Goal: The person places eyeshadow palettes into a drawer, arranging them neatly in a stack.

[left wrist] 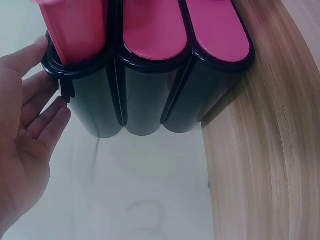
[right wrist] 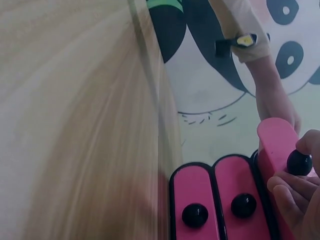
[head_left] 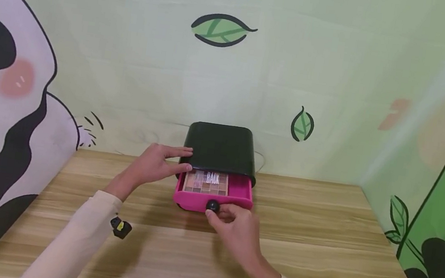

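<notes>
Head view shows a small black drawer box [head_left: 221,150] standing at the back of the wooden desk [head_left: 318,247], against the painted wall. Its top pink drawer [head_left: 214,195] is pulled partway out, and an eyeshadow palette [head_left: 206,182] lies inside it, toward the left. The right hand [head_left: 235,228] pinches the drawer's round black knob [head_left: 212,205] between thumb and fingertips, a narrow grip closed on the knob. The left hand [head_left: 155,163] lies with straight fingers flat against the box's left side, steadying it and grasping nothing. From the right wrist view, two lower drawers [right wrist: 215,200] sit flush in the box, their knobs untouched. As I judge it, the drawer is about half open with the palette inside; whether it is on its way out or in cannot be told.
</notes>
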{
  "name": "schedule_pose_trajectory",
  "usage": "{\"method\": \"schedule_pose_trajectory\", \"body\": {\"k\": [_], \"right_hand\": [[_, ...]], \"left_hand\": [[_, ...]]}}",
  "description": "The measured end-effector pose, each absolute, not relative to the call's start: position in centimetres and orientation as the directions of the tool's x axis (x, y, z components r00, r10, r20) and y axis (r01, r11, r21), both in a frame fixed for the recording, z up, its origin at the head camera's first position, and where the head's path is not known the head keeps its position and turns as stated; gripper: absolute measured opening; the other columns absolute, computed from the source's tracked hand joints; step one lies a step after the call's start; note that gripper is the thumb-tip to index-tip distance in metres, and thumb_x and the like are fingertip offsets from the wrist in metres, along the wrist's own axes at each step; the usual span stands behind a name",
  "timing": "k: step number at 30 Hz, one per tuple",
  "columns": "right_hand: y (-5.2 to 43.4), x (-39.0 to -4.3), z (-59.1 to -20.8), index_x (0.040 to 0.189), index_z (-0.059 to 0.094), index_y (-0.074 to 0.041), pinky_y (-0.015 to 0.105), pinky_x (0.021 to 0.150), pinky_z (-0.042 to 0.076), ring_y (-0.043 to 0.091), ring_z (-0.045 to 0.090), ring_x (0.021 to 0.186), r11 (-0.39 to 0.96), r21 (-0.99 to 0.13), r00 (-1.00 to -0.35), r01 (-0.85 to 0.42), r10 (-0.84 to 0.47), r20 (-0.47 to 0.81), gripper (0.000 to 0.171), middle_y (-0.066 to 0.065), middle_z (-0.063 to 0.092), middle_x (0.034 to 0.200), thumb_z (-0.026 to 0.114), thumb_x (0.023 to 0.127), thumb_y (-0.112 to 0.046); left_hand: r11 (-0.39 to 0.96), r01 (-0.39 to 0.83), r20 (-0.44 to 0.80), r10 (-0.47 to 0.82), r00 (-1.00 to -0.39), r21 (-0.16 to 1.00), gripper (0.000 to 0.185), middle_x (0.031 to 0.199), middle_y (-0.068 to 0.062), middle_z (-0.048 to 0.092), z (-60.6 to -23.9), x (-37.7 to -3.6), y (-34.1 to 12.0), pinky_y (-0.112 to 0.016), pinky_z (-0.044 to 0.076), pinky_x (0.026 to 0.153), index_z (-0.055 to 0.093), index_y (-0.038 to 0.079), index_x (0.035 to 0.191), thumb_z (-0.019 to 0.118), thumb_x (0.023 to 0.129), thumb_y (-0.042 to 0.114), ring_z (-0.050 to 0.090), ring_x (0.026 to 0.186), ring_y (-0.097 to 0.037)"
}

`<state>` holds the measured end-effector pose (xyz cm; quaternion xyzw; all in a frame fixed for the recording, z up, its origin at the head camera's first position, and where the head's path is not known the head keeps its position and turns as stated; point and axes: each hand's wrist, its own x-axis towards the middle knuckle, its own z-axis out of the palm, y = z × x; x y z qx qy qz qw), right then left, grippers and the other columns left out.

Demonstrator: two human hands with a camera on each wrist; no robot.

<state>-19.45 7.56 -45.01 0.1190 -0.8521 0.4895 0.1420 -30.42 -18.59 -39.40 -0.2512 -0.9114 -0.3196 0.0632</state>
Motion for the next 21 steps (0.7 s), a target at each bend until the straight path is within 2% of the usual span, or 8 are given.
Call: {"method": "schedule_pose_trajectory", "body": {"k": [3,4,6,8,11,14,21], "right_hand": [[7.4,-20.2,-45.0,0.089,0.079,-0.011,0.023,0.064,0.056,0.002,0.070,0.070,0.496,-0.800,-0.930,-0.338,-0.043,0.366,0.019,-0.004,0.076,0.078,0.085,0.084,-0.029],[7.4,-20.5,-45.1,0.089,0.080,-0.011,0.023,0.064,0.056,0.002,0.070,0.070,0.495,-0.799,-0.928,-0.341,-0.041,0.370,0.020,-0.004,0.076,0.079,0.084,0.084,-0.029],[7.3,-21.0,-45.2,0.090,0.080,-0.010,0.024,0.065,0.057,0.003,0.070,0.072,0.500,-0.797,-0.928,-0.340,-0.039,0.371,0.021,-0.004,0.077,0.080,0.084,0.085,-0.030],[7.3,-21.4,-45.3,0.092,0.080,-0.010,0.024,0.066,0.057,0.003,0.071,0.074,0.501,-0.796,-0.928,-0.340,-0.044,0.369,0.023,-0.003,0.077,0.082,0.084,0.086,-0.031],[7.1,-22.0,-45.3,0.094,0.080,-0.009,0.023,0.067,0.057,0.005,0.070,0.075,0.503,-0.797,-0.931,-0.335,-0.046,0.362,0.024,-0.002,0.077,0.084,0.083,0.087,-0.032],[7.1,-22.7,-45.3,0.095,0.080,-0.009,0.023,0.065,0.057,0.006,0.070,0.075,0.511,-0.792,-0.930,-0.335,-0.045,0.364,0.026,-0.001,0.077,0.085,0.082,0.088,-0.033],[7.0,-24.1,-45.2,0.094,0.080,-0.009,0.024,0.058,0.055,0.006,0.070,0.072,0.508,-0.797,-0.932,-0.328,-0.038,0.359,0.027,-0.001,0.077,0.084,0.081,0.089,-0.036]], "left_hand": [[0.666,0.504,0.281,0.421,-0.862,0.549,0.054,0.140,-0.007,0.064,-39.4,-30.4,-18.6,-0.047,0.054,0.092,0.067,0.015,0.137,0.075,0.092,0.044,0.064,0.125,-0.029],[0.665,0.508,0.284,0.423,-0.861,0.547,0.054,0.140,-0.007,0.064,-39.4,-30.4,-18.6,-0.045,0.053,0.089,0.067,0.015,0.137,0.075,0.092,0.044,0.067,0.119,-0.028],[0.666,0.508,0.284,0.423,-0.861,0.547,0.054,0.140,-0.007,0.064,-39.4,-30.4,-18.6,-0.041,0.051,0.080,0.067,0.016,0.137,0.075,0.092,0.045,0.072,0.094,-0.023],[0.665,0.512,0.286,0.426,-0.858,0.543,0.053,0.140,-0.007,0.064,-39.4,-30.4,-18.6,-0.038,0.048,0.071,0.067,0.016,0.137,0.074,0.093,0.044,0.061,0.066,-0.017],[0.664,0.514,0.287,0.429,-0.857,0.542,0.052,0.140,-0.006,0.064,-39.4,-30.5,-18.6,-0.035,0.042,0.061,0.068,0.016,0.137,0.074,0.093,0.043,0.036,0.047,-0.012],[0.665,0.514,0.289,0.428,-0.857,0.542,0.051,0.139,-0.006,0.064,-39.5,-30.5,-18.7,-0.034,0.039,0.057,0.068,0.016,0.137,0.074,0.093,0.043,0.030,0.045,-0.009],[0.666,0.500,0.273,0.422,-0.864,0.553,0.051,0.141,-0.005,0.063,-39.4,-30.4,-18.7,-0.034,0.041,0.060,0.067,0.017,0.138,0.074,0.094,0.043,0.035,0.049,-0.009]]}}
